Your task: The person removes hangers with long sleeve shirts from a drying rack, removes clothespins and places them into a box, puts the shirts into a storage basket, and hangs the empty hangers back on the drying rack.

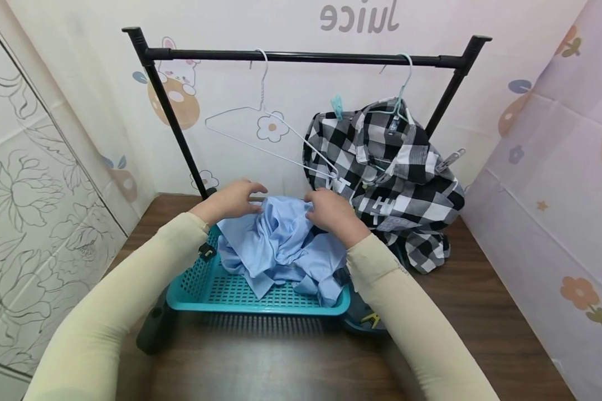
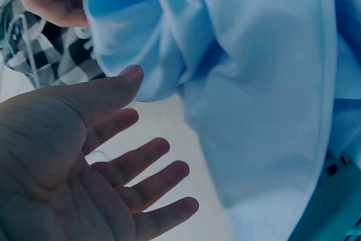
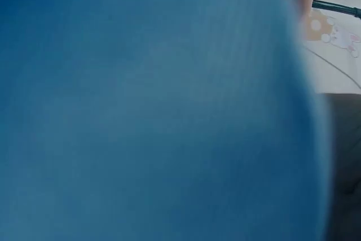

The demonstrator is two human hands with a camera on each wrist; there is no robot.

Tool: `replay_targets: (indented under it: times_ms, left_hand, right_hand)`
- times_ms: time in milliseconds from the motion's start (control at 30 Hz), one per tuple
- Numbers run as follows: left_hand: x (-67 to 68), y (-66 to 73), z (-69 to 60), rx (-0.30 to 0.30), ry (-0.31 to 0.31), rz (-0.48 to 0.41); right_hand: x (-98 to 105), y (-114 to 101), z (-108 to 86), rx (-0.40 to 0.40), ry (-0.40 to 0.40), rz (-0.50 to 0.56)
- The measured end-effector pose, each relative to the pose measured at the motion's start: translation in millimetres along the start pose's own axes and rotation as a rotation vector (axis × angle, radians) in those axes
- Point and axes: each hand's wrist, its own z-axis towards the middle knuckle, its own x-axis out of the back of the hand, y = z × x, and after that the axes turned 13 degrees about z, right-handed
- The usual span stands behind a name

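Observation:
A crumpled light-blue garment (image 1: 283, 236) is bunched above and in a turquoise basket (image 1: 256, 307). My right hand (image 1: 333, 214) grips its upper right part; in the left wrist view the curled fingers of that hand show at the cloth's edge. Beside the garment's upper left is my left hand (image 1: 231, 200), its fingers spread and holding nothing. The left wrist view shows a gap between most of those fingers and the garment (image 2: 265, 111). Cloth fills most of the right wrist view, blurred, and hides nearly all of the right hand.
A white wire hanger (image 1: 261, 108) hangs bare from the black rail (image 1: 321, 57). To its right, a black-and-white checked shirt (image 1: 381, 167) hangs on a mint hanger (image 1: 406, 81) with clips. A dark bowl holding a yellow clip (image 1: 370, 319) is partly behind the right forearm.

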Motion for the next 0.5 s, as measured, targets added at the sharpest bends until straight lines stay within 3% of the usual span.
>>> replay_targets:
  times_ms: [233, 367, 500]
  left_hand:
    - [-14.0, -1.4, 11.8, -0.057, 0.019, -0.069]
    - [-19.3, 3.2, 19.2, -0.099, 0.042, -0.06]
    - [-23.5, 5.7, 25.1, -0.088, 0.051, -0.04]
  right_hand:
    - [-4.8, 4.7, 5.9, -0.062, -0.022, -0.06]
    - [-4.9, 6.7, 11.3, -0.055, -0.023, -0.067]
    - [-3.9, 8.7, 16.1, -0.07, -0.009, -0.063]
